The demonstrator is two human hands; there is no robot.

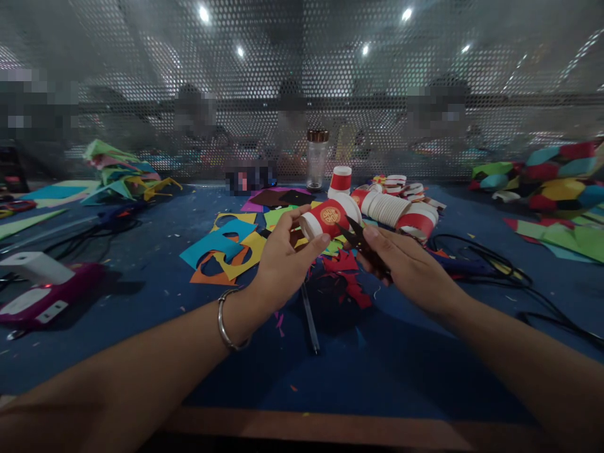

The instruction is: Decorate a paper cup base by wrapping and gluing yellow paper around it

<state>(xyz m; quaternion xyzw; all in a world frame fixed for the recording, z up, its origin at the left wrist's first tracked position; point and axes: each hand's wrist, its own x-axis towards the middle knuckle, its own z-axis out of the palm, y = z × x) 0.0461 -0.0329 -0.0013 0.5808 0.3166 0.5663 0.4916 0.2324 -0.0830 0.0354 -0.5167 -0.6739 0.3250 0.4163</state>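
My left hand (278, 264) is closed around a red and white paper cup (325, 217) with a gold emblem, tipped on its side above the table. In my right hand (401, 264) is a pair of dark scissors (358, 238); the blades point at the cup's rim side and look slightly apart. Whether a blade touches the cup I cannot tell. Red paper scraps (352, 277) lie below the hands, close to a pen (310, 318). Left of the cup are cut sheets of coloured paper, among them a blue one (207, 245) with rounded cutouts.
Behind the cup are an upright paper cup (340, 181), a row of nested cups (387, 207) and a clear bottle (317, 160). A purple power strip (51, 296) with a white plug is at left. Black cables (486, 258) run along the right. A perforated screen (302, 75) borders the back.
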